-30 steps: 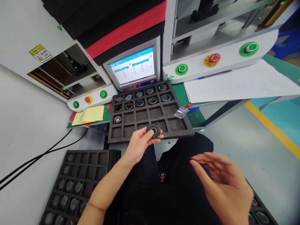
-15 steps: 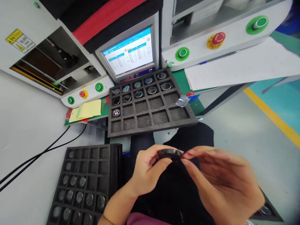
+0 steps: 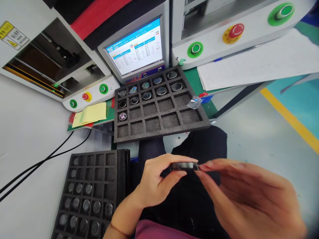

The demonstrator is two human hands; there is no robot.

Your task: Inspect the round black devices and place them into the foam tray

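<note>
Over my lap, my left hand [image 3: 156, 181] grips a round black watch case [image 3: 185, 166] edge-on, thumb below and fingers above. The thumb and fingertips of my right hand [image 3: 244, 189] pinch together at the case's right-hand edge. A hint of red shows at these fingertips; whatever they hold there is too small to make out. Beyond my hands lies a black foam tray [image 3: 154, 133] with square pockets. Its far rows hold round watch cases, and one watch with a lit face [image 3: 123, 116] sits at the left.
A second foam tray [image 3: 99, 177] with more watch cases tops a stack at lower left. Behind the near tray stands a lit monitor [image 3: 136, 46] between two machines with buttons. A small clear plastic bag [image 3: 194, 102], yellow notes [image 3: 89, 113] and white papers [image 3: 249, 68] lie nearby.
The watch case and both hands have shifted slightly right. My right hand looks larger and nearer; the red strip at its fingertips is now mostly hidden. The view has tilted a little.
</note>
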